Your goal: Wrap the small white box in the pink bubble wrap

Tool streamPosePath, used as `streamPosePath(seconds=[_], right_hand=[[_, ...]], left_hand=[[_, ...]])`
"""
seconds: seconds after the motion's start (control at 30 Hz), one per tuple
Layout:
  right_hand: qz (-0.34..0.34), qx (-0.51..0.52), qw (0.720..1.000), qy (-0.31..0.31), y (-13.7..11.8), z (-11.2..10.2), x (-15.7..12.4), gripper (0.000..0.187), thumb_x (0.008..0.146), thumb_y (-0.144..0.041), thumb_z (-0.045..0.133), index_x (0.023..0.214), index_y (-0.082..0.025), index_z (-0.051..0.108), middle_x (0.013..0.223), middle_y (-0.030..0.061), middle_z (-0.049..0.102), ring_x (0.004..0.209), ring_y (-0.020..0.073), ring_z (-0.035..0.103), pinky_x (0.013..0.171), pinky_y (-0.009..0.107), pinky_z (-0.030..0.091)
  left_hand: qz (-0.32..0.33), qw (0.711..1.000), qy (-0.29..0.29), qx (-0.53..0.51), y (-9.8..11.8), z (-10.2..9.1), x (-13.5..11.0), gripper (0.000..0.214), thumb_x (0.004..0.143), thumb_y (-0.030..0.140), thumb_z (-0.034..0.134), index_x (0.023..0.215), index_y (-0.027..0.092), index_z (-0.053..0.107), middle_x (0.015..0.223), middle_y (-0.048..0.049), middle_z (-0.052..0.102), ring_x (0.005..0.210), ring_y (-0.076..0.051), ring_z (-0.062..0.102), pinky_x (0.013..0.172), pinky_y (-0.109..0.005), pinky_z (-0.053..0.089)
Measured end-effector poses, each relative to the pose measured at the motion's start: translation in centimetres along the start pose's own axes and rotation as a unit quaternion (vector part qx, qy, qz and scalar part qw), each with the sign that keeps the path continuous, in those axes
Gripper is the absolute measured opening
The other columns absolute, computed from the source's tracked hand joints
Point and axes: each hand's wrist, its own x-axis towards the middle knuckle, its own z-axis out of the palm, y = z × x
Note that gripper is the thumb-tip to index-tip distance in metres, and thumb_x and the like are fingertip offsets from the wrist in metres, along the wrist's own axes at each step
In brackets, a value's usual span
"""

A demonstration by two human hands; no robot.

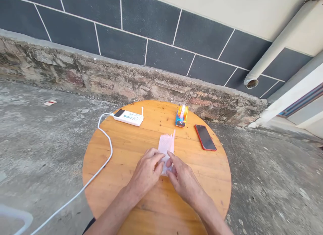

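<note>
A pink, partly see-through strip, like a wrap or a small bag (pixel 166 144), lies lengthwise in the middle of the table; a narrow corner sticks up at its far end. My left hand (pixel 147 167) is at its left edge, with bent fingers and a gap between thumb and forefinger. Over its right edge curves my right hand (pixel 183 176), thumb and forefinger apart and the other fingers curled. Fingertips of both hands are at the near part of the strip; whether they press on it I cannot tell. The strip's near end is partly hidden between the hands.
The round wooden table (pixel 113 171) also bears an orange and blue tape dispenser (pixel 181 117), a red-edged phone (pixel 205 137) and a white power bank (pixel 128 117). A white cable (pixel 108 161) runs from it off the left edge. Beyond stands a stone-footed wall (pixel 121 76).
</note>
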Motion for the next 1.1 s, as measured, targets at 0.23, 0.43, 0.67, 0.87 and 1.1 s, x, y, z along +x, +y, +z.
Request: streamPosePath(seconds=[0.23,0.43,0.67,0.87,1.1], right_hand=[[-0.001,-0.02,0.999,-0.029,-0.3,-0.8,0.1,0.062,0.079,-0.003,0.046,0.137,-0.021,0.031,0.105,0.0059,0.061,0.071,0.0156,0.058,0.071,0.032,0.051],[-0.054,-0.117,0.992,0.003,-0.3,-1.3,0.3,0.067,0.078,-0.005,0.053,0.138,-0.024,0.032,0.103,0.0073,0.062,0.093,0.0272,0.054,0.081,0.047,0.046],[-0.07,-0.038,0.996,0.026,1.1,-0.1,-0.3,0.068,0.083,-0.005,0.048,0.143,-0.026,0.023,0.134,0.0094,0.049,0.121,0.0226,0.046,0.101,0.043,0.041],[-0.065,-0.015,0.998,0.01,1.3,-0.1,-0.4,0.067,0.085,-0.007,0.047,0.143,-0.028,0.021,0.137,0.0078,0.047,0.124,0.02,0.047,0.103,0.04,0.042],[-0.094,-0.032,0.995,-0.005,0.5,-1.1,0.3,0.073,0.082,-0.003,0.044,0.145,-0.029,0.018,0.138,0.0072,0.047,0.12,0.0204,0.051,0.098,0.04,0.045]], left_hand=[[0.017,0.997,-0.036,0.073,0.4,0.0,1.0,0.027,0.086,0.011,0.043,0.077,0.021,0.066,0.084,-0.0033,0.052,0.084,-0.017,0.052,0.072,-0.028,0.044],[0.031,0.997,-0.049,0.041,0.5,0.0,1.2,0.028,0.084,0.006,0.043,0.085,0.021,0.067,0.092,-0.0038,0.057,0.091,-0.018,0.054,0.08,-0.029,0.045],[0.006,0.999,-0.036,-0.018,-0.1,0.4,1.0,0.03,0.08,0.004,0.044,0.095,0.021,0.064,0.094,-0.0034,0.06,0.093,-0.019,0.057,0.081,-0.03,0.046],[-0.025,0.999,0.007,-0.046,-0.4,0.7,0.3,0.05,0.076,0.004,0.046,0.122,0.023,0.047,0.102,-0.0029,0.062,0.091,-0.018,0.059,0.082,-0.032,0.047],[-0.054,0.995,0.047,-0.069,1.0,1.2,0.0,0.037,0.076,0.011,0.053,0.111,0.024,0.052,0.102,-0.0036,0.061,0.097,-0.021,0.057,0.083,-0.036,0.047]])
